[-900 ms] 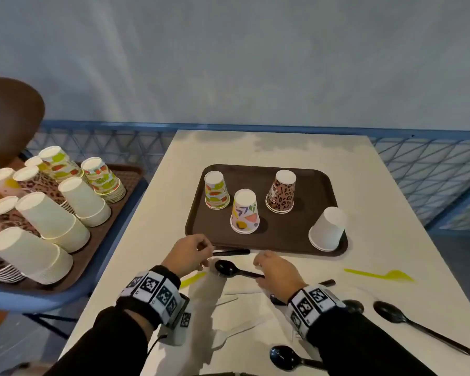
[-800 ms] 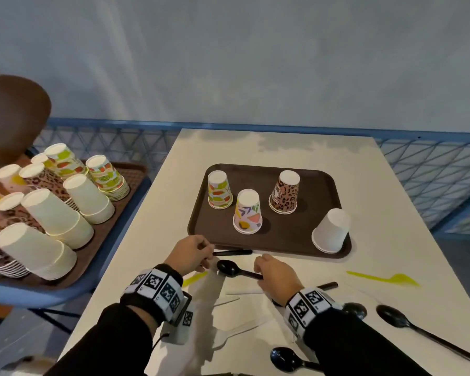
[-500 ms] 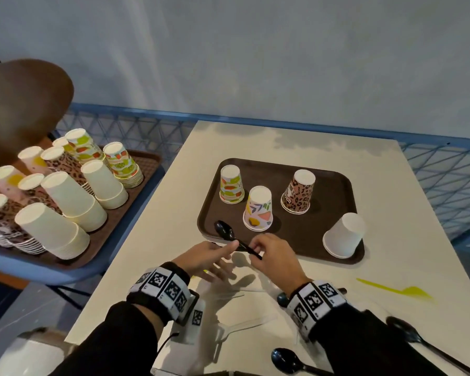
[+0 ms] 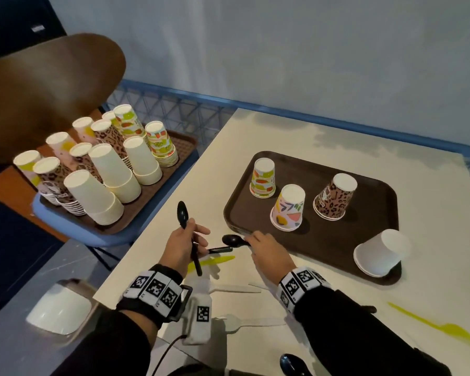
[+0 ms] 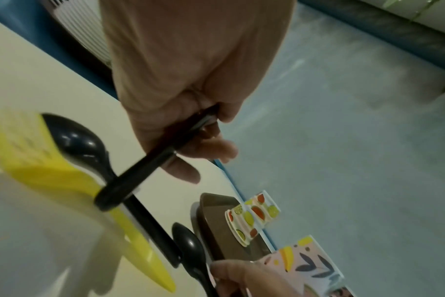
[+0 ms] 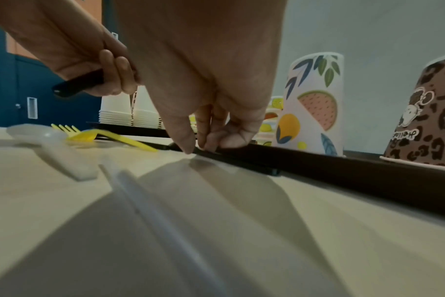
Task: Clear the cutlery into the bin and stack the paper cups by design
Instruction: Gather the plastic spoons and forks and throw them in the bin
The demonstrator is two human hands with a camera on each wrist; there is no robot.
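the left hand point(image 4: 180, 244) clenches a black spoon point(image 4: 183, 213), bowl toward 12 o'clock, over the desk point(image 4: 432, 213). at its 3 o'clock, the right hand point(image 4: 266, 252) pinches a second black spoon point(image 4: 232, 240) lying beside the tray point(image 4: 369, 253).

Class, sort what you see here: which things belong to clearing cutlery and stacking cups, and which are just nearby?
Belongs to the job:
black spoon in the left hand
second black spoon under the right hand
yellow fork
leopard cup
plain white cup

Just nearby:
brown chair back
blue railing
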